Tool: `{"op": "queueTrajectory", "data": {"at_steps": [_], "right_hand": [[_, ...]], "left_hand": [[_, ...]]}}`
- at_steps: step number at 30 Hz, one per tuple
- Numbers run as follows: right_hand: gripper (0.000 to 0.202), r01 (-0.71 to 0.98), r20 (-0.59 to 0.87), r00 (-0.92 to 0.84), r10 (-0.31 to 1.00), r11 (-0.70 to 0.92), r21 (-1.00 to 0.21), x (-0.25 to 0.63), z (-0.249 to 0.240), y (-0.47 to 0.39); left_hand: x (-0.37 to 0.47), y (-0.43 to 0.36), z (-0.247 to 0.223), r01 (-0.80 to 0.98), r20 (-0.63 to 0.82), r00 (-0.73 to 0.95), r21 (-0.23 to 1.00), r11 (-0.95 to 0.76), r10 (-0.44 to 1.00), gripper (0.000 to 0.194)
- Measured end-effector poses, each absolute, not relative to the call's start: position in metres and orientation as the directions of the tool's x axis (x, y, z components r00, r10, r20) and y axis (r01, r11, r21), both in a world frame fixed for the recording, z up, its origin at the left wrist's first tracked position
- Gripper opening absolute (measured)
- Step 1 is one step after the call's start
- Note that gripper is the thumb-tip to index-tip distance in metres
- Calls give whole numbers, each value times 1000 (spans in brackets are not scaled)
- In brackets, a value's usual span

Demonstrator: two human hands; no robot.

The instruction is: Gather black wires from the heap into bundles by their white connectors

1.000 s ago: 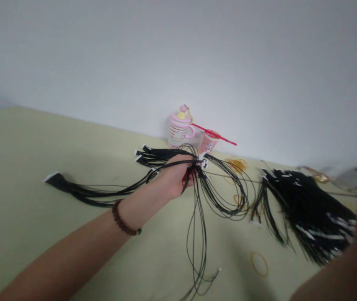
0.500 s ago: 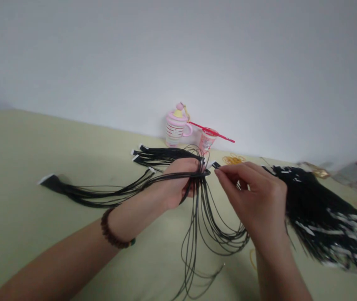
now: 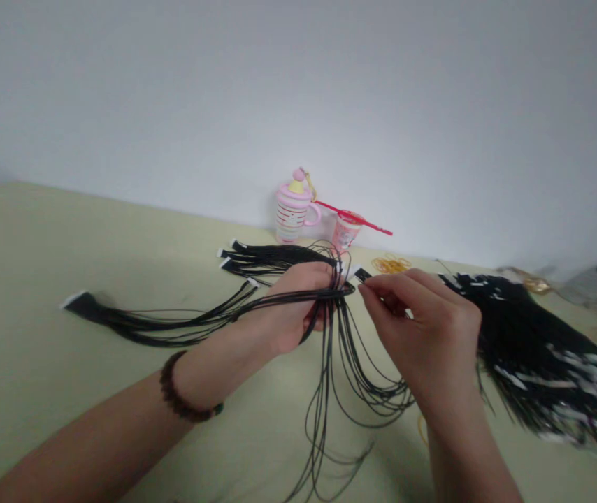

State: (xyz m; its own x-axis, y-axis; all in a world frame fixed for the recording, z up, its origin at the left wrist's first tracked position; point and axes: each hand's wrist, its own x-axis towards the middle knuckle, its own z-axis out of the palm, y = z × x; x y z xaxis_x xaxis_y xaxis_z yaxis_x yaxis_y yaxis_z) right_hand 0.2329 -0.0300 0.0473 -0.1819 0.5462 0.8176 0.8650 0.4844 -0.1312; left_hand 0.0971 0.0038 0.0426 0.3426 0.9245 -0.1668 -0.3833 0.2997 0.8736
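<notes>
- No word, number or brand can be read anywhere.
- Mug, at 12 o'clock from the middle of the view: a small mark among the stripes, too small to make out.
- Cup, at 2 o'clock: reddish print, too blurred to read.
- White plugs on the black cables, at 9 o'clock: any lettering is too small to tell.

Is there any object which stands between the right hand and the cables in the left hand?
Nothing visible, except the cable end that the right hand itself pinches. The cup and mug stand behind the cables in the left hand.
</notes>
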Motion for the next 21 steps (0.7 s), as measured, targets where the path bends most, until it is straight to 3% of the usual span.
{"op": "queueTrajectory", "data": {"at_steps": [4, 13, 21], "right_hand": [[10, 864, 819, -185, 543, 487, -128, 232, 47, -30], [6, 861, 824, -180, 537, 491, -132, 232, 47, -30], [4, 867, 830, -190, 524, 486, -108, 232, 47, -30]], "left_hand": [[97, 4, 40, -287, -129, 331, 930, 230, 935, 5], [96, 3, 41, -294, -92, 344, 935, 200, 934, 5], [96, 4, 38, -177, -100, 369, 968, 175, 924, 6]]}}
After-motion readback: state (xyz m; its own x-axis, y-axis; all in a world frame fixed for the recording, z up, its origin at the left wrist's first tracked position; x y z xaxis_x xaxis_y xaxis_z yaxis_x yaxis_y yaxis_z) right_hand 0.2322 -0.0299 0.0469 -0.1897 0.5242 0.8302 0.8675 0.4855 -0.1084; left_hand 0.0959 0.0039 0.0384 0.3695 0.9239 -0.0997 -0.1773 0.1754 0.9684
